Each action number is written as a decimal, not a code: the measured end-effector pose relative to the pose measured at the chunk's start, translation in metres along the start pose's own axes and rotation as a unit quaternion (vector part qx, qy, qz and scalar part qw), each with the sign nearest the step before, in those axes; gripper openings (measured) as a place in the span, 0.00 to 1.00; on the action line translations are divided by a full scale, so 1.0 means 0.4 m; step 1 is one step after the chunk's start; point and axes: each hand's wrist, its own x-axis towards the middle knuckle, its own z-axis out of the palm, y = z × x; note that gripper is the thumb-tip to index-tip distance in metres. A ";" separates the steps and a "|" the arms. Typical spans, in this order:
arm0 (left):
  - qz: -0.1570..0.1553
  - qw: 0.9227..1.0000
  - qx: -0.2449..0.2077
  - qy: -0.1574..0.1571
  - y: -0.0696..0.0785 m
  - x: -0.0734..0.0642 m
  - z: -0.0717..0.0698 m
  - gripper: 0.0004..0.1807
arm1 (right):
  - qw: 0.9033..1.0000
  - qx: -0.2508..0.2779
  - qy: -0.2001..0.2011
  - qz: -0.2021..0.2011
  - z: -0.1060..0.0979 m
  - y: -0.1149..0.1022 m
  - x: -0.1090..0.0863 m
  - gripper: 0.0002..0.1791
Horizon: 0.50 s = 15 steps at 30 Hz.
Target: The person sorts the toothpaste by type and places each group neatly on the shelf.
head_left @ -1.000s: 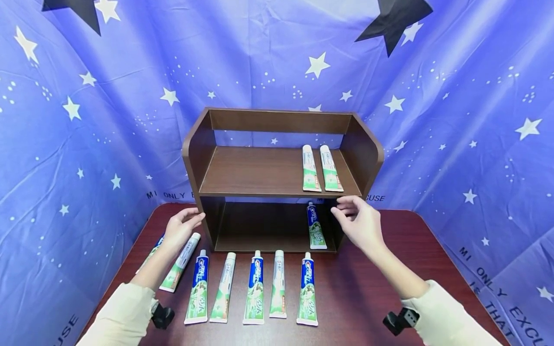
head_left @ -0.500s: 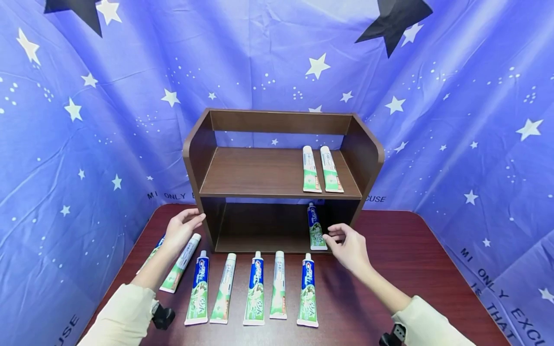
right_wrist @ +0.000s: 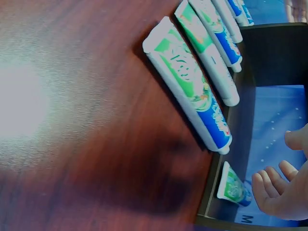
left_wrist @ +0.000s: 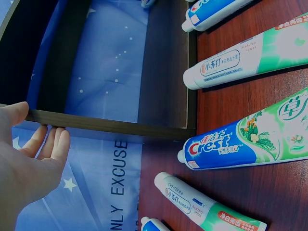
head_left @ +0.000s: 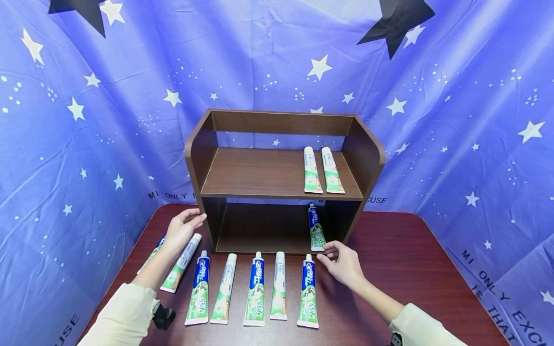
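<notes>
My left hand (head_left: 179,233) pinches the left side panel of a dark brown two-tier shelf rack (head_left: 251,170); in the left wrist view the thumb lies on one face of the panel (left_wrist: 120,126), fingers on the other. My right hand (head_left: 344,264) is empty, its fingers loosely bent, just above and right of the cap of a blue-green Crest toothpaste tube (head_left: 308,293) on the table. Another blue-green toothpaste tube (head_left: 316,228) lies on the lower tier at the right. On the upper tier, a white-green tube (head_left: 311,170) lies beside a matching white-green tube (head_left: 333,170).
Several more toothpaste tubes, blue-green and white-green, lie in a row on the reddish table (head_left: 402,269) before the rack, among them a white-green tube (head_left: 279,288) and a blue-green tube (head_left: 254,290). A blue star-patterned curtain (head_left: 277,62) surrounds the table.
My right hand has come down from the rack's right side, past the tube on the lower tier, to beside the rightmost tube on the table. The left hand stays on the panel.
</notes>
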 end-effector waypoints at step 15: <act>0.001 1.000 -0.001 0.000 0.002 -0.002 0.002 0.26 | 0.997 -0.010 -0.060 0.049 0.050 0.017 -0.059 0.13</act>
